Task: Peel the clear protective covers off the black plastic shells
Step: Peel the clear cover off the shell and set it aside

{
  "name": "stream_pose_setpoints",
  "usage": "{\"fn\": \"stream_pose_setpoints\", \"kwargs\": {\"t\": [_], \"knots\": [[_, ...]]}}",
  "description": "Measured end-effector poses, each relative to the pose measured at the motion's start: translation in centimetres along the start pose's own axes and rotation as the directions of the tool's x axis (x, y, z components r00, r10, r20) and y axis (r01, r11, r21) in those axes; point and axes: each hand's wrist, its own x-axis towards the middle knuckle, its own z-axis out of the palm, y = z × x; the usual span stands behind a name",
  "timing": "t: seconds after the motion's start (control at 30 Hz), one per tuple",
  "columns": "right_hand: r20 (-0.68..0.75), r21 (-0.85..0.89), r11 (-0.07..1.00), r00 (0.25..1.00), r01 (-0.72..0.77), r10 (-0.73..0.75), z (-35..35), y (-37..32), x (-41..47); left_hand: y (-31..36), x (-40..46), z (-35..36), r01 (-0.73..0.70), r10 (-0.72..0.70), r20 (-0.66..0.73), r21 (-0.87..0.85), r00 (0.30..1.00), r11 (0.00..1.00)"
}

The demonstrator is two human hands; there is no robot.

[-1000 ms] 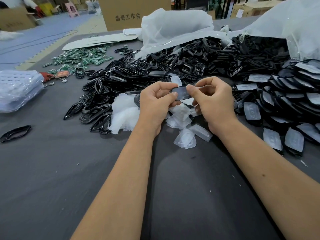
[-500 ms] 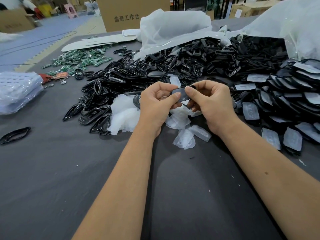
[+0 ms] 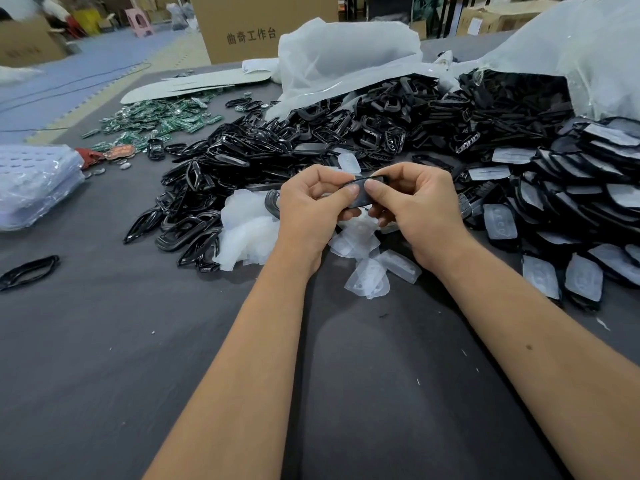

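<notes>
Dark grey cloth-covered tabletop (image 3: 104, 358) in a warehouse, with printed cardboard cartons (image 3: 263, 26) behind. Both hands meet above its middle: the left hand (image 3: 311, 209) and the right hand (image 3: 415, 206) each pinch one small black plastic shell (image 3: 360, 197) between thumb and curled fingers, thumbs lying on its upper face. Whether its clear cover is on, partly lifted or already off cannot be read here. Discarded clear moulded covers (image 3: 367, 268) lie just below the hands; unpeeled covered shells (image 3: 554, 237) are heaped to the right, and bare black frames (image 3: 242, 168) spill from white plastic bags (image 3: 346, 57) beyond. For a clean peel, the left grip should probably steady the shell while a right nail catches one cover edge and draws it off in a single piece.
</notes>
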Motion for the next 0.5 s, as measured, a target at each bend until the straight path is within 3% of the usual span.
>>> {"fn": "stream_pose_setpoints", "kwargs": {"t": [0.5], "knots": [[0.005,0.004,1.0,1.0,-0.008,0.008,-0.16,-0.09,0.0,-0.13,0.07,0.12,0.026,-0.027,-0.015,-0.061,1.0,0.998]]}}
